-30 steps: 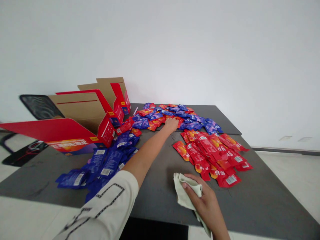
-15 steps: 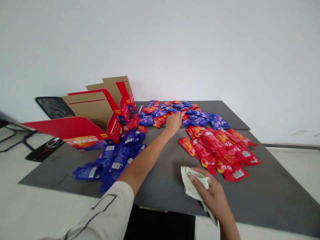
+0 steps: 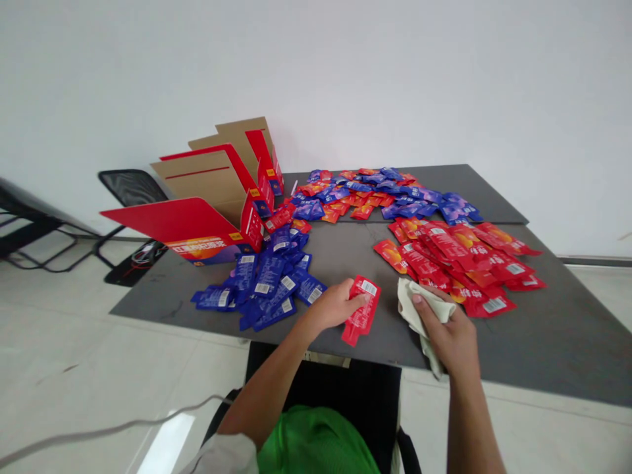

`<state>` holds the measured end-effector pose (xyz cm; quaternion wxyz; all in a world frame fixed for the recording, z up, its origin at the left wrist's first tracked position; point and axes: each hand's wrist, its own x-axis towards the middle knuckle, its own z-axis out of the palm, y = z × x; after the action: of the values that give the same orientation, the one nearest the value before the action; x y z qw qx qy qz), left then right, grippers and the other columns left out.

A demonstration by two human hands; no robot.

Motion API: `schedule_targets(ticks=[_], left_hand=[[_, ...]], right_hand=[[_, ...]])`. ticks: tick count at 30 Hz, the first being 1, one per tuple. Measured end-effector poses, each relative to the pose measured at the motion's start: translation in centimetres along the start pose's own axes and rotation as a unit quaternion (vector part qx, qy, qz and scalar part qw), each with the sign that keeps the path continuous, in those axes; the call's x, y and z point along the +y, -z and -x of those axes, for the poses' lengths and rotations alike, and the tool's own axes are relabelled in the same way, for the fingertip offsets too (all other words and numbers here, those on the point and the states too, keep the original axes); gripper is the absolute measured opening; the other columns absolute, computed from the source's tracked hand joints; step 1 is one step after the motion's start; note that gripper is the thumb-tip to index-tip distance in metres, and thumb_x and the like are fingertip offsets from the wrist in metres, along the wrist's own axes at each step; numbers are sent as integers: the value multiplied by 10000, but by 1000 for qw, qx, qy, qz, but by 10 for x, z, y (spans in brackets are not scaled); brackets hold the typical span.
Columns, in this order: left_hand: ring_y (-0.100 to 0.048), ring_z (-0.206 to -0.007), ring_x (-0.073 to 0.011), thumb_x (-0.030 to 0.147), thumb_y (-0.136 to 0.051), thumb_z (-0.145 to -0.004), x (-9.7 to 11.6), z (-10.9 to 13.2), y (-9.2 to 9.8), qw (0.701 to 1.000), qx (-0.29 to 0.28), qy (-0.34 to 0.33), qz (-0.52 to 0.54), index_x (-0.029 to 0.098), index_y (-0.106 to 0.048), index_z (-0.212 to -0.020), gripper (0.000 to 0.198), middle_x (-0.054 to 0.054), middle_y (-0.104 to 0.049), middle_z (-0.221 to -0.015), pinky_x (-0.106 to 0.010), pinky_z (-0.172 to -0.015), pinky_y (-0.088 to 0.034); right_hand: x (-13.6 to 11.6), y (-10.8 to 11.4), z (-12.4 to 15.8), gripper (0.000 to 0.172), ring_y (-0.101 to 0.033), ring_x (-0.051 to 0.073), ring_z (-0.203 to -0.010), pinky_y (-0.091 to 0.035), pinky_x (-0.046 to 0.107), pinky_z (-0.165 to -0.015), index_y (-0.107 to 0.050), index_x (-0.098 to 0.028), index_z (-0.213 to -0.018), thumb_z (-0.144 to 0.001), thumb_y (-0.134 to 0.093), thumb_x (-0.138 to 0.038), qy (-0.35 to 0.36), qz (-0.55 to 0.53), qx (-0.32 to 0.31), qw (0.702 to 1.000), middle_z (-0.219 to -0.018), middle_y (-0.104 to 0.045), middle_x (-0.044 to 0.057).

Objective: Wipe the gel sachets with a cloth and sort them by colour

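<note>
My left hand (image 3: 334, 306) is closed around the lower part of a red sachet (image 3: 362, 309) above the front of the dark grey table (image 3: 345, 263). My right hand (image 3: 447, 329) grips a crumpled cream cloth (image 3: 419, 315) near the red sachet pile (image 3: 457, 257), just in front of it. A blue sachet pile (image 3: 269, 283) lies to the left of my left hand. Farther back is a mixed pile of red and blue sachets (image 3: 365, 194).
An opened red and cardboard carton (image 3: 207, 210) lies on the table's left side. Behind it stands a black mesh chair (image 3: 131, 187). A dark seat (image 3: 326, 375) with a green item (image 3: 316, 444) sits below the front edge. A cable (image 3: 118, 429) crosses the floor.
My left hand has come back from the mixed pile toward me and now holds a red sachet. My right hand with the cloth has moved farther onto the table. The view has tilted down.
</note>
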<state>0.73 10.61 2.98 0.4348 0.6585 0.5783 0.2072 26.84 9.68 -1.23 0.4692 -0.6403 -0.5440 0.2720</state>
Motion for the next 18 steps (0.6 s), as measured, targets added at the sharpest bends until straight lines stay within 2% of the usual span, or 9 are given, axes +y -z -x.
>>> schedule_targets(ticks=[3,5,7,9,11,14,15,18], left_hand=[[-752,-1076,-271,424,-561,-1059,-11,10,-6,999,41,19,-24,150,-599,-1369,416,-124,-776,-1200,-360,-946,-564],[-735,-1197,-296,397,-558,-1067,-14,14,-9,997,59,25,-39,135,-475,-1549,555,-166,-747,-1318,-399,-1038,-546],[-727,-1230,-311,400,-558,-1076,-15,21,-14,995,65,28,-65,126,-311,-1674,702,-192,-731,-1360,-431,-1064,-545],[-718,-1238,-321,387,-586,-1069,-17,32,-19,991,76,5,-113,122,-232,-1711,780,-201,-725,-1361,-457,-1069,-550],[-658,-1319,-348,369,-631,-1052,-19,47,-25,973,129,-40,-186,145,-282,-1702,771,-212,-672,-1437,-510,-1108,-529],[-540,-1430,-374,335,-651,-1053,-19,76,-38,928,216,-113,-281,204,-463,-1614,606,-202,-549,-1578,-564,-1148,-500],[-529,-1433,-363,323,-649,-1058,-20,85,-44,919,221,-135,-297,217,-514,-1575,545,-187,-540,-1587,-554,-1149,-506],[-541,-1414,-316,310,-683,-1050,-26,104,-63,906,189,-207,-316,217,-613,-1473,438,-144,-589,-1548,-488,-1157,-523]], right_hand=[[-2,-1,0,675,-779,330,-1007,-613,427,-878,-833,-203,-1207,-828,-752,-757,1,0,7,1000,-1125,-835,121],[-2,-1,0,669,-781,322,-995,-614,422,-870,-832,-199,-1210,-830,-761,-745,5,-4,11,1000,-1126,-835,120],[-3,-1,1,659,-782,317,-992,-615,422,-868,-831,-200,-1214,-833,-769,-734,6,-5,12,1000,-1129,-835,119],[-4,0,2,650,-782,318,-1000,-615,425,-870,-831,-204,-1216,-837,-770,-729,7,2,12,1000,-1138,-833,118],[-6,-1,3,647,-782,320,-1001,-613,432,-876,-832,-206,-1214,-840,-770,-730,8,9,11,1000,-1132,-833,117],[-5,-2,4,649,-781,316,-973,-615,433,-857,-829,-205,-1214,-840,-772,-732,8,11,9,1000,-1103,-834,113],[-5,-2,4,645,-780,312,-959,-616,429,-844,-828,-204,-1213,-844,-772,-729,8,10,7,1000,-1092,-835,112],[-6,-2,0,605,-777,300,-946,-617,423,-838,-817,-202,-1216,-876,-763,-700,33,9,-5,999,-1091,-833,108]])
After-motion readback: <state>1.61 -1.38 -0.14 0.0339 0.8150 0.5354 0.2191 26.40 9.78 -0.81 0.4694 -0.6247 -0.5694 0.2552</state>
